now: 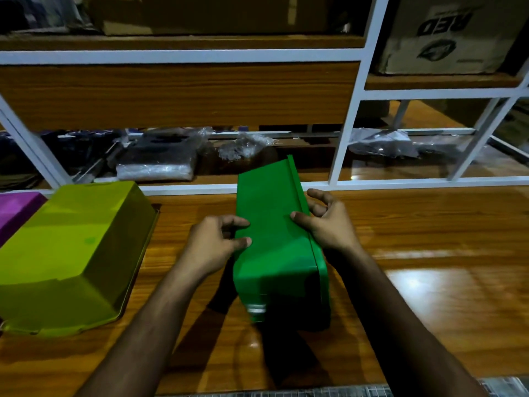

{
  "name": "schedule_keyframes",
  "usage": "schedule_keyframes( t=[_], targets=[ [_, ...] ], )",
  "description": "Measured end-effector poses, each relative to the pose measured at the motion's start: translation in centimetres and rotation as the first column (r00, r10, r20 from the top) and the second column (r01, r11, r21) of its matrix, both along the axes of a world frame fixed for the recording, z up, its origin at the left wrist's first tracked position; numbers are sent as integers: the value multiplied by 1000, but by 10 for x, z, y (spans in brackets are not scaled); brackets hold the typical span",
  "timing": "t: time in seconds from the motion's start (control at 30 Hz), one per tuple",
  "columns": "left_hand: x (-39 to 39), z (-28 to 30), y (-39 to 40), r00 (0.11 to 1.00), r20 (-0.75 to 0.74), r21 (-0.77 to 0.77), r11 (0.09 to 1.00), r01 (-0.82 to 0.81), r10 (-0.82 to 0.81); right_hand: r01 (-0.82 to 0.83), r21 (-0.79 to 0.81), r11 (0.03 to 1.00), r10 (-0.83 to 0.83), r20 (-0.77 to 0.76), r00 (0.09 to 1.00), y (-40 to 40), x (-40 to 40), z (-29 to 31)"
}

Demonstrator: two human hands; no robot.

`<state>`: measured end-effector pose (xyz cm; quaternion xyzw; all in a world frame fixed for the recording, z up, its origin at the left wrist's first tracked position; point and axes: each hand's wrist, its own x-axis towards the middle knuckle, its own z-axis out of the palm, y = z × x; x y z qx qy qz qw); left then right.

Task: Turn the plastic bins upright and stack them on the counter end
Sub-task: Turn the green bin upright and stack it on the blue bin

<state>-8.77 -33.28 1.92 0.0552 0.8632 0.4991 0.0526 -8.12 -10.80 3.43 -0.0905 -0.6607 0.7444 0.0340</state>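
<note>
A green plastic bin (pixel 272 224) stands tipped on its side in the middle of the wooden counter (pixel 415 253), its rim facing right. My left hand (pixel 217 245) grips its left edge, thumb and fingers pinching the wall. My right hand (pixel 326 222) holds the rim on the right side. To the left a yellow-green bin (pixel 71 253) lies upside down on the counter. A purple bin (pixel 17 210) shows at the far left edge, mostly cut off.
Behind the counter runs a white metal frame (pixel 346 133) with shelves holding plastic-wrapped dark goods (pixel 157 156). A cardboard box (pixel 452 32) sits on the upper right shelf. Bare counter lies to the right of the green bin.
</note>
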Motion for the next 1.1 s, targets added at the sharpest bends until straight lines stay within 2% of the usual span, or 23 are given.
schedule_keyframes(
  t=[0.13,0.17,0.27,0.37,0.5,0.57,0.63,0.73,0.83,0.93,1.1],
  targets=[
    [3,8,9,989,-146,-237,971,-21,-15,8,8,1000,-8,23,1000,-4,-2,-3],
    [4,10,13,982,-187,-249,968,-24,-24,5,-4,1000,-5,28,1000,-7,-1,-4],
    [8,20,27,974,-223,-159,987,5,-41,-21,-25,999,21,16,1000,-21,-2,-4],
    [6,24,32,974,-227,-40,999,3,-12,-136,30,990,137,-35,990,-35,-1,2],
    [2,24,30,988,-147,48,998,-45,51,-333,138,933,340,-30,940,-36,2,7],
    [1,23,27,990,-101,116,990,-84,96,-376,200,905,386,-16,922,-30,0,6],
    [-1,22,21,987,-61,169,976,-139,151,-318,279,906,335,-16,942,-20,-5,1],
    [-1,21,10,985,-17,233,959,-163,171,-131,426,895,139,13,990,0,-20,-20],
    [-2,12,-4,976,42,314,924,-217,215,-153,546,824,72,166,983,24,-34,-54],
    [-2,-6,-15,973,146,381,898,-222,179,-159,446,881,36,272,962,34,-24,-60],
    [0,-30,-34,954,269,413,880,-236,130,-178,301,937,107,238,965,48,-13,-53]
  ],
)
